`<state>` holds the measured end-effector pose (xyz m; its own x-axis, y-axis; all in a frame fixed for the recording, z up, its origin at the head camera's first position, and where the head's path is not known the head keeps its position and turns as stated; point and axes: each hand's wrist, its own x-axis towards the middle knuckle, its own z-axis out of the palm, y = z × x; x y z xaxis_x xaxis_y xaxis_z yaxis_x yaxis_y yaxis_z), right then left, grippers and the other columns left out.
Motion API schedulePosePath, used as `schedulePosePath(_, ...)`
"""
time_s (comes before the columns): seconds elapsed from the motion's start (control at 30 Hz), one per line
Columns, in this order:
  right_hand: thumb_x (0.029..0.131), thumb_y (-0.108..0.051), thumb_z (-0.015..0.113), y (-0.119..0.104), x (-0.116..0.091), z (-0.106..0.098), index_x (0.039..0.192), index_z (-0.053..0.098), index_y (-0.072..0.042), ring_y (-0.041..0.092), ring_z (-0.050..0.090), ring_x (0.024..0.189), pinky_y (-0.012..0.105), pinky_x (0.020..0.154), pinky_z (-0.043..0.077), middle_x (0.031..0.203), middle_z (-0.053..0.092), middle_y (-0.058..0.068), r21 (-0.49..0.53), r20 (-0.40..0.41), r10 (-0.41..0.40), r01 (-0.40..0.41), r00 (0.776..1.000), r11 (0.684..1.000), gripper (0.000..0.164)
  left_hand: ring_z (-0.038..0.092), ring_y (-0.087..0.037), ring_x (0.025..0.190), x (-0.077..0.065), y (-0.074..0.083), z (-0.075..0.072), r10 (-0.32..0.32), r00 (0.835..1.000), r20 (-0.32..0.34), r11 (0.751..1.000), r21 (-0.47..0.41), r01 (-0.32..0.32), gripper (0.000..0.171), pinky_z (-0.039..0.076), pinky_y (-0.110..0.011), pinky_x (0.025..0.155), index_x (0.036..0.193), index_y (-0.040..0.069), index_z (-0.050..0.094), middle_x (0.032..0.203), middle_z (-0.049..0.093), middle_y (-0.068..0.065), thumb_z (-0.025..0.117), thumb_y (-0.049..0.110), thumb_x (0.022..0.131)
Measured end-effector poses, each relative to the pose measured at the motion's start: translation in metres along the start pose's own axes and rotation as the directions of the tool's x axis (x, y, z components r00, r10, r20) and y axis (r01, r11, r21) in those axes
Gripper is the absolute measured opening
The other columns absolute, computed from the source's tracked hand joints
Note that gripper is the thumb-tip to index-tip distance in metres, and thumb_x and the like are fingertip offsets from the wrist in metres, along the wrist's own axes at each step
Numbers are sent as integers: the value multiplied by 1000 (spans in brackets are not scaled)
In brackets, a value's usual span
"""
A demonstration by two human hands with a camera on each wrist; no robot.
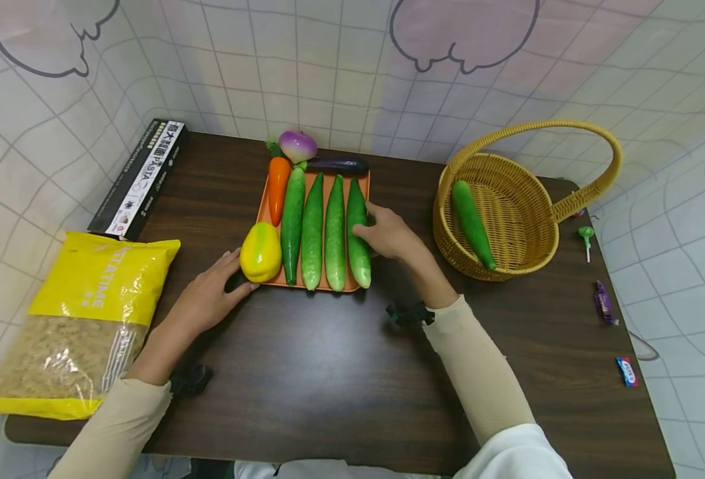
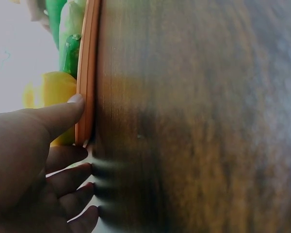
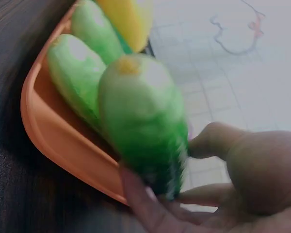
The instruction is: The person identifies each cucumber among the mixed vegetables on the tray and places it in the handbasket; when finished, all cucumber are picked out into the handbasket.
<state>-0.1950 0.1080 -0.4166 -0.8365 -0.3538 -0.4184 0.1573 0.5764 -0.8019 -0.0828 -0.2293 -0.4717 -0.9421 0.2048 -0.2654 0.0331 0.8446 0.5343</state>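
One cucumber lies in the basket at right, four others seem yet to go, your right hand grips the rightmost cucumber at the tray, and your relaxed left hand touches the tray's near-left corner.

Cucumbers on tray, basket right, bag left, box behind bag

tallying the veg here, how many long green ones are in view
5: on the orange tray, from left, first one, second one, third one; fourth one in the right hand at the tray's right side; fifth one in the wicker basket.
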Motion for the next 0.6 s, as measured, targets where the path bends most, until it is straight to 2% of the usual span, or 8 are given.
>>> schedulePosePath(0.1,103,-27,54,5,-6,-7,162,15,-16,28,65,102,49,87,55,134,54,14,168,11,-20,17,1000,986,72,16,-35,149,0,1,0,1,1000,-2,1000,3,-1,76,19,-63,114,158,9,30,163,21,-14,61,47,99)
schedulePosePath(0.27,103,-24,55,8,-26,-12,161,19,-21,31,59,117,51,90,54,146,46,10,377,26,-104,87,994,922,69,16,-35,149,1,1,0,2,1000,0,1000,5,-2,77,19,-64,113,158,9,30,163,21,-14,61,46,99)
schedulePosePath(0.37,103,-23,56,7,-45,-14,161,22,-24,29,60,117,51,89,54,148,44,8,418,28,-146,122,989,900,67,15,-35,149,1,2,1,0,1000,2,1000,3,0,77,19,-64,113,158,9,30,164,21,-14,61,47,99)
schedulePosePath(0.6,103,-30,58,7,-100,-29,159,27,-30,27,59,120,52,96,50,148,44,4,364,2,-203,188,979,912,64,15,-35,149,0,1,1,-4,1000,1,1000,1,4,77,19,-64,113,159,10,29,164,21,-14,60,48,99)
